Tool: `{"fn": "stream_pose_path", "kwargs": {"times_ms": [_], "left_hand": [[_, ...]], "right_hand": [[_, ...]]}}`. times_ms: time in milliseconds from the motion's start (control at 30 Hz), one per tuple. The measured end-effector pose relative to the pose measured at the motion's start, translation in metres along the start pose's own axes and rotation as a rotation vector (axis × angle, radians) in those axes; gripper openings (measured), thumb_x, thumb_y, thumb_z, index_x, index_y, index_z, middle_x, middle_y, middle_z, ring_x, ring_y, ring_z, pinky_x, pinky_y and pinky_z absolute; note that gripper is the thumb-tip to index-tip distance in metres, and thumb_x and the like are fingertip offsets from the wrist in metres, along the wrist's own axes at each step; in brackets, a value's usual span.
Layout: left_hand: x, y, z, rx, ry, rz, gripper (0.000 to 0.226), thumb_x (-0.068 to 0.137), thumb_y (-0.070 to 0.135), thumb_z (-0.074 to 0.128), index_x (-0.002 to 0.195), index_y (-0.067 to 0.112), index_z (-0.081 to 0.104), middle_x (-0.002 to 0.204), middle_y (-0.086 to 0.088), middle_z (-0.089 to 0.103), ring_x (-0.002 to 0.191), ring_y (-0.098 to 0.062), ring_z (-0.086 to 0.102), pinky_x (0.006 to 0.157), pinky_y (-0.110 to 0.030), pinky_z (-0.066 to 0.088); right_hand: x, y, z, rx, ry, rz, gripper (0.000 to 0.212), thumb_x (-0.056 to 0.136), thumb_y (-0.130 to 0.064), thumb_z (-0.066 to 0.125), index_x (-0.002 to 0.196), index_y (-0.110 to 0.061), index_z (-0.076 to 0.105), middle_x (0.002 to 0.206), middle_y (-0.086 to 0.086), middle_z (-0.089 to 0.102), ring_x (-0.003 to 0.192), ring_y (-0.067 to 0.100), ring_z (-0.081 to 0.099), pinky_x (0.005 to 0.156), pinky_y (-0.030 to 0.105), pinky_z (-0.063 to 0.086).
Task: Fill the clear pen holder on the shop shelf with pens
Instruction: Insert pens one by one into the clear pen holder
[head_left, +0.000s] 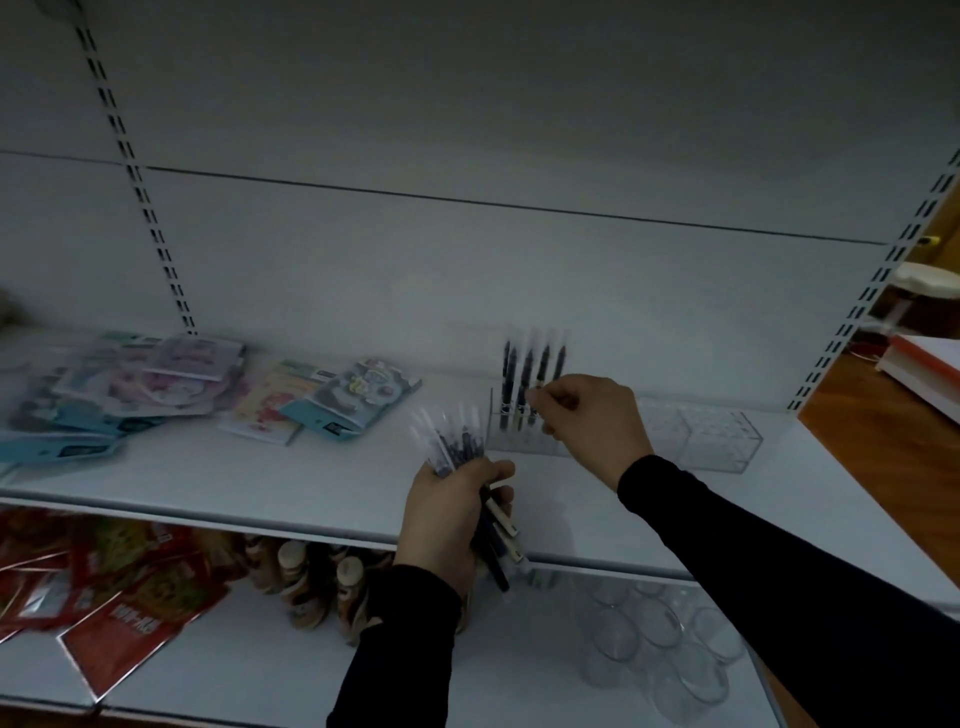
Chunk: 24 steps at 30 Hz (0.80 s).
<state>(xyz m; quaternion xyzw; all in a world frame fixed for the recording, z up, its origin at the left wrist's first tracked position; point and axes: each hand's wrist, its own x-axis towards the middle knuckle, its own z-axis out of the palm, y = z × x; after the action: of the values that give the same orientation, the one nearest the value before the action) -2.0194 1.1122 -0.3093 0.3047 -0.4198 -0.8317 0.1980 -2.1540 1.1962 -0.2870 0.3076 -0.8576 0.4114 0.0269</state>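
head view: right hand (589, 421) grip pinches a pen (540, 371) standing in the clear pen holder (524, 436) on the shelf (260, 483). left hand (447, 514) grip wraps the spare pen bundle (457, 441). risk: a nudge tips the light holder, or the loose bundle slips.

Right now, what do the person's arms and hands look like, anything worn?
Both arms wear long, plain black sleeves ending at the wrists. The left hand and right hand are bare: no gloves, and no rings, watch or markings show. The picture is dim and slightly blurred.
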Motion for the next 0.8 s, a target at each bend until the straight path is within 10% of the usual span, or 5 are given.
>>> {"fn": "stream_pose_path", "kwargs": {"times_ms": [367, 667, 800], "left_hand": [[-0.011, -0.007, 0.009, 0.069, -0.099, 0.081, 0.02, 0.083, -0.006, 0.062, 0.102, -0.002, 0.068, 0.086, -0.025, 0.069, 0.063, -0.025, 0.058, 0.055, -0.03, 0.049], [-0.007, -0.008, 0.009, 0.046, -0.016, 0.103, 0.015, 0.087, 0.004, 0.063, 0.101, -0.001, 0.066, 0.096, -0.018, 0.073, 0.084, -0.032, 0.07, 0.073, -0.039, 0.056], [-0.005, -0.005, 0.003, 0.03, 0.02, 0.078, 0.005, 0.093, 0.01, 0.057, 0.097, 0.008, 0.059, 0.092, -0.011, 0.071, 0.072, -0.023, 0.065, 0.056, -0.029, 0.05]], "right_hand": [[-0.037, -0.016, -0.003, 0.251, -0.319, 0.078, 0.028, 0.086, -0.041, 0.069, 0.075, -0.016, 0.073, 0.07, 0.0, 0.07, 0.07, 0.012, 0.066, 0.078, 0.037, 0.058], [-0.017, -0.013, -0.021, 0.34, -0.086, 0.163, 0.028, 0.091, -0.025, 0.065, 0.076, -0.003, 0.073, 0.074, 0.011, 0.072, 0.068, 0.016, 0.065, 0.081, 0.041, 0.058], [0.002, -0.019, -0.04, 0.53, 0.121, 0.157, 0.012, 0.087, -0.019, 0.071, 0.076, -0.013, 0.073, 0.073, 0.009, 0.072, 0.064, 0.014, 0.065, 0.07, 0.023, 0.059]]}}
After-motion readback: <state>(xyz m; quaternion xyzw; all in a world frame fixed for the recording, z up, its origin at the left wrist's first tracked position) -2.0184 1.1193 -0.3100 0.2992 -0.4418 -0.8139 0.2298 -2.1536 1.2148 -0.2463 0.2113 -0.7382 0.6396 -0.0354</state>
